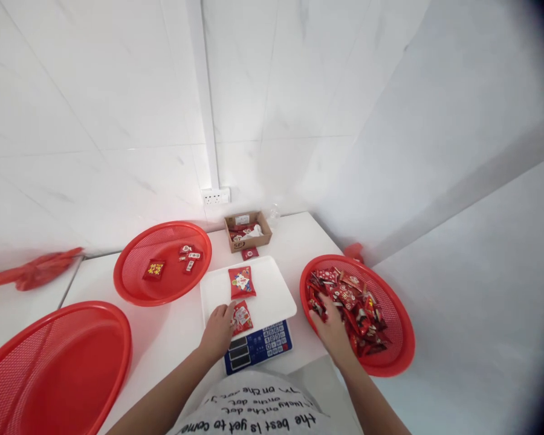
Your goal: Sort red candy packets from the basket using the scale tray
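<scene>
My left hand [218, 330] is at the front left of the white tray of a digital scale [276, 302], its fingers closed on the edge of a small red printed packet [242, 317]. Behind that packet, a larger red packet [242, 282] with a colourful figure lies flat on the tray. To the right, my right hand [330, 326] reaches over the rim of a red mesh basket [403, 338], thumb and fingers apart above a heap of red wrapped packets [351, 302]. Its fingertips touch the heap, and I see no packet held there. The scale's blue keypad [272, 341] shows in front of the tray.
A second red basket [163, 296] at the back left holds several small packets. Another red basket [126, 338] stands at the front left. A cardboard box [254, 243] with red packets sits behind the scale, near a wall socket [216, 196]. Red plastic [40, 272] lies far left.
</scene>
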The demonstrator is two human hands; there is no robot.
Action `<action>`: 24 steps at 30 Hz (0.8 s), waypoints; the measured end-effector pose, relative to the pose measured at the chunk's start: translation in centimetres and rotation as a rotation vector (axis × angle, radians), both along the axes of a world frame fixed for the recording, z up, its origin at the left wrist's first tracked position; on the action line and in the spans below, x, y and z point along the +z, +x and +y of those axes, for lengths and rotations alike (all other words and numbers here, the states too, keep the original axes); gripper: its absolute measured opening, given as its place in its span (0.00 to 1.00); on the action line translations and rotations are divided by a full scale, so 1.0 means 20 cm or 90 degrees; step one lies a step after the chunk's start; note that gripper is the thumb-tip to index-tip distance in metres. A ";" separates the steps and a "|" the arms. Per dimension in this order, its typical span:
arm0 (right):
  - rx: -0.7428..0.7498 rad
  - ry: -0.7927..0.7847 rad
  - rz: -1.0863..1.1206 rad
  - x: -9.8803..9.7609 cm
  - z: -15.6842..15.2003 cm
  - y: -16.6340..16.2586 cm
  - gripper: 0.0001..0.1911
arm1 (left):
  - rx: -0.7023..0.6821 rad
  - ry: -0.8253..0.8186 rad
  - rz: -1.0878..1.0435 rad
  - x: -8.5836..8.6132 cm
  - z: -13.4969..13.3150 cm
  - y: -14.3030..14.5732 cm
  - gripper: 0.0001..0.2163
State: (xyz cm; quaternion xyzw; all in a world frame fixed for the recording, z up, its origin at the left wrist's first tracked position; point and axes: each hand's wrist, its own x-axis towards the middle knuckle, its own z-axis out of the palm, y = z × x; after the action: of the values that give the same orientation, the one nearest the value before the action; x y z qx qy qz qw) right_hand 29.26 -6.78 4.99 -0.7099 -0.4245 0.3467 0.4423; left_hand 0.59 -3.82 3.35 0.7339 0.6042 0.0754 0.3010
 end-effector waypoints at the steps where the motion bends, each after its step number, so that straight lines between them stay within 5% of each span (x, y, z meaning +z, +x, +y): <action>1: 0.008 -0.010 -0.012 0.00 -0.01 -0.06 0.27 | 0.016 -0.006 -0.015 0.01 0.00 0.00 0.25; 6: 0.155 -0.076 0.097 -0.02 -0.01 -0.34 0.23 | 0.138 -0.059 -0.201 0.04 0.04 -0.02 0.26; 11: 0.177 -0.110 0.151 0.03 0.01 -0.39 0.24 | 0.228 -0.140 -0.464 0.16 0.03 0.01 0.21; 16: 0.249 -0.191 0.331 0.10 0.00 -0.37 0.24 | 0.193 -0.160 -0.566 0.27 -0.03 0.10 0.21; 20: 0.280 -0.203 0.381 0.14 -0.02 -0.38 0.21 | 0.153 -0.171 -0.515 0.25 -0.06 0.14 0.24; 24: 0.280 -0.178 0.354 0.18 -0.03 -0.38 0.20 | 0.048 -0.261 -0.482 0.22 -0.06 0.13 0.15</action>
State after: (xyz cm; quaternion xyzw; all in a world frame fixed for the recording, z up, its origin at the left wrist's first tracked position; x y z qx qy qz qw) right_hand 21.73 -7.34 8.55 -0.5340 -0.3790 0.6674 0.3546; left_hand 3.25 -5.05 7.73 0.5571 0.4799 0.2286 0.6380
